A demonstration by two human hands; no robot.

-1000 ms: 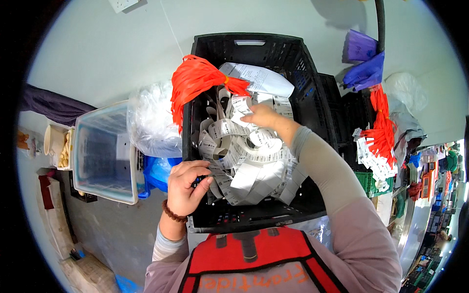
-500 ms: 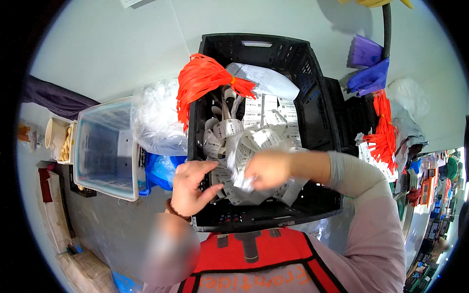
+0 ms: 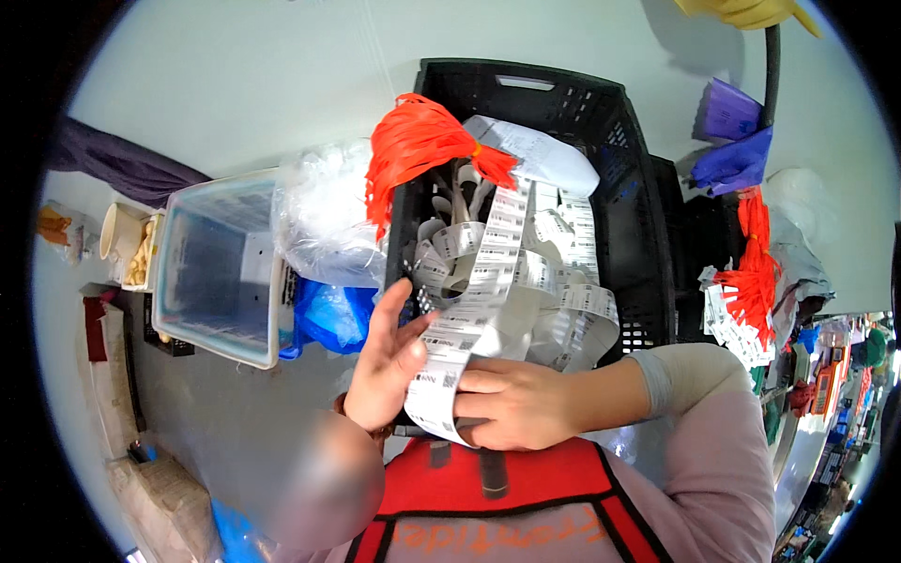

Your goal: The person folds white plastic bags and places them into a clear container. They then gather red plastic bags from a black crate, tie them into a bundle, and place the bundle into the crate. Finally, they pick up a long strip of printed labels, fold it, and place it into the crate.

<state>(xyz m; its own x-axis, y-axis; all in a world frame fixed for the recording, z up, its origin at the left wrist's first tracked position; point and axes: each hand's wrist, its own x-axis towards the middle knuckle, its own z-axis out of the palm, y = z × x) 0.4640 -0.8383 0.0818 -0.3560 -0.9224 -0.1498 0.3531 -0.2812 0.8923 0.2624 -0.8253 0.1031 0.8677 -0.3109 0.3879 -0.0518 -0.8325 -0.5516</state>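
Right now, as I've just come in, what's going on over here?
A person is handling a long strip of printed white labels over a black crate. The right hand appears to hold the strip near its lower end; the left hand is at its left edge, its grip unclear. More label strips lie loosely curled in the crate, and a bundle of red ribbons hangs over its left rim.
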